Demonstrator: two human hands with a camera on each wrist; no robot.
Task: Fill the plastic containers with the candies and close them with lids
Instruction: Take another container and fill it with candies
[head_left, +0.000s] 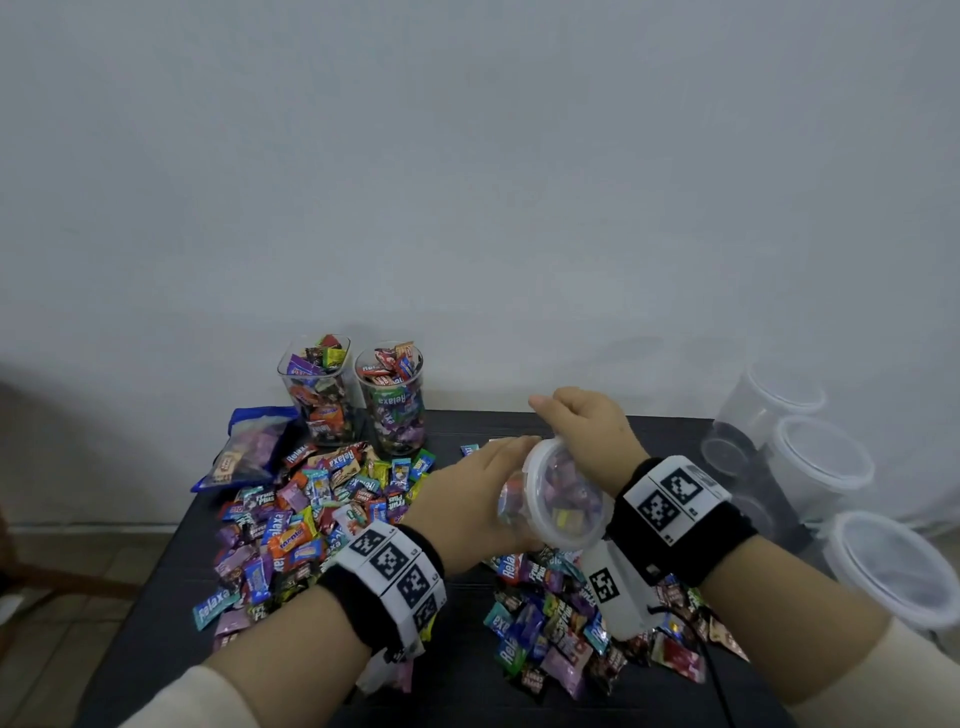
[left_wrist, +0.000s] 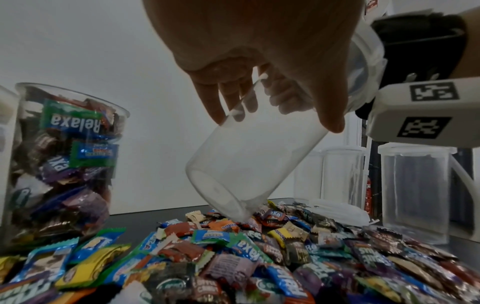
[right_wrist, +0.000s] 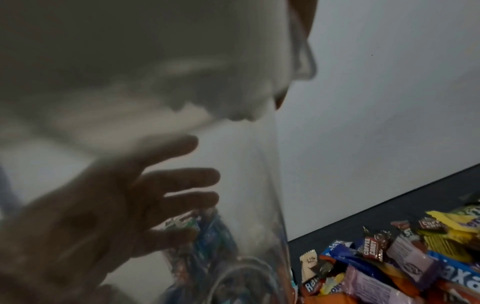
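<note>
The clear round plastic container (head_left: 550, 493) sits tilted in the air above the dark surface (head_left: 467, 670), mouth toward me, only a few wrapped candies (head_left: 311, 525) inside; my right hand (head_left: 582, 421) has a curled grip on its rim, while my left hand (head_left: 467, 493) lies flat with straight fingers against its wall. I judge the main risk is spilling: tip it further and the candies slide out onto the heaps below. The smooth wall could also slip from a rim-only hold. Two filled clear jars (head_left: 353, 395) stand unlidded at the back.
</note>
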